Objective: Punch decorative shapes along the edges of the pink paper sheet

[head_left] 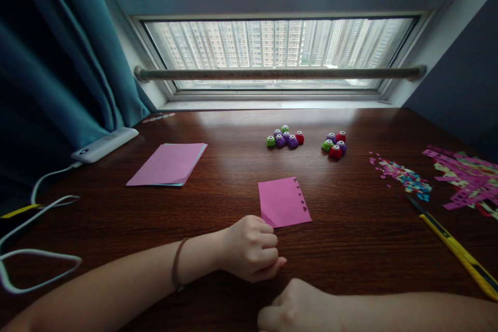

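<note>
My left hand (251, 249) rests on the table in a closed fist, with nothing showing in it. Its knuckles lie at the lower left corner of a square pink sheet of paper (282, 203), which has a column of small punched shapes along its right edge. Closer to the bottom edge, my right hand (293, 308) is curled shut too, partly cut off by the frame, and no object shows in it. Beyond the sheet stand two groups of small craft punches in purple, green and red, one group (287, 139) in the middle and another (335, 145) to its right.
A stack of pink and blue paper (169, 165) lies at left, near a white power bank (107, 144) with a cable. On the right are paper confetti (406, 176), pink punched strips (472, 179) and a yellow utility knife (457, 249), blade out. A window backs the brown table (225, 129).
</note>
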### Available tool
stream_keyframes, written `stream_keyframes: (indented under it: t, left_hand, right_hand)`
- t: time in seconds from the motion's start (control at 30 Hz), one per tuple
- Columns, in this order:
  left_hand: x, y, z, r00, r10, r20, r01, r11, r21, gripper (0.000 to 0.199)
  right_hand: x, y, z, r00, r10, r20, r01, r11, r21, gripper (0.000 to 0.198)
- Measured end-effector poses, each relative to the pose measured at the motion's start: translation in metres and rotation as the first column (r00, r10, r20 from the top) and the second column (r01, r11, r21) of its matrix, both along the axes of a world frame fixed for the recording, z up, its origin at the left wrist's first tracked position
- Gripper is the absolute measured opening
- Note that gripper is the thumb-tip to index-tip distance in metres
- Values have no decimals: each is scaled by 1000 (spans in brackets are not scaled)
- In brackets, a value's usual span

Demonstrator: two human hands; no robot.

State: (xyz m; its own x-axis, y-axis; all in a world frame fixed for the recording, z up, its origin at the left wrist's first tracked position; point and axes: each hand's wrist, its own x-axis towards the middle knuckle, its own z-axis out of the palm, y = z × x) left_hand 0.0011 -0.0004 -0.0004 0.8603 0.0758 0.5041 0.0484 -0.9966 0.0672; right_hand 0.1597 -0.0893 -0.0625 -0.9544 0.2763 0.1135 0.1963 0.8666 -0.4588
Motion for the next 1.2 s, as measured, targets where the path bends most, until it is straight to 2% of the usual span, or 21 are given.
stream_keyframes:
  t: [0.13,0.2,0.27,0.33,0.4,0.43,0.5,0.53,0.57,0.6,0.63,0.73,0.77,0.83,0.93,1.03,1.13,1.2]
  left_hand:
    - [0,0,1,1000,-1,4,1,1000,5,34]
    - [0,-1,1,1000,0,3,0,1000,8,34]
    - [0,0,0,1000,-2,7,2,1000,10,35]
    - [0,0,-1,999,-20,33,20,1000,2,37]
    - [0,0,-3,997,-36,68,37,999,-10,38]
    - [-1,0,-3,997,-34,72,35,999,-7,38]
    - [-2,0,-3,999,-14,47,13,1000,16,33]
    - [-2,-1,-3,1000,-1,22,0,1000,32,32]
    - [-3,-1,-3,1000,7,2,-7,999,43,32]
    - [-3,-1,-2,1000,12,-3,-12,999,46,32]
    - [-3,-2,-2,1000,13,-7,-12,999,44,32]
    - [-4,-2,-1,1000,11,-2,-11,999,39,32]
    - [-4,-2,-1,1000,11,-2,-11,999,40,32]
    - [-4,-2,-1,1000,12,-6,-12,999,46,32]
    - [-5,-1,-1,1000,16,-13,-15,998,57,32]
    - [-5,-2,-1,1000,15,-10,-15,998,58,32]
    - [-5,-2,-1,1000,20,-12,-19,998,55,32]
    - [-5,-2,-1,999,38,-20,-37,998,52,31]
  right_hand:
    - [0,-1,3,999,12,-43,-11,1000,28,12]
    - [-2,0,13,994,26,-109,-20,998,54,11]
    - [-3,4,29,974,-3,-224,23,996,87,18]
    - [-2,13,51,922,-123,-367,160,984,72,31]
    - [3,30,73,878,-289,-382,279,957,-82,19]
    - [8,43,81,832,-367,-417,342,930,-136,18]
    - [22,74,92,757,-531,-381,519,843,-141,11]
    - [29,92,93,710,-615,-343,619,777,-113,8]
    - [37,111,92,640,-712,-291,730,681,-61,8]
    - [43,130,90,541,-807,-239,833,553,19,11]
    - [49,148,87,469,-854,-225,881,470,51,14]
    - [57,191,76,313,-925,-215,948,290,131,25]
    - [57,201,73,270,-940,-208,958,240,159,30]
    - [53,216,67,219,-958,-183,962,180,205,37]
    - [45,229,61,182,-971,-152,960,143,240,38]
    - [42,234,56,175,-973,-149,963,138,234,33]
    - [46,233,55,194,-965,-177,971,163,175,31]
    - [51,228,54,224,-953,-203,973,206,107,31]
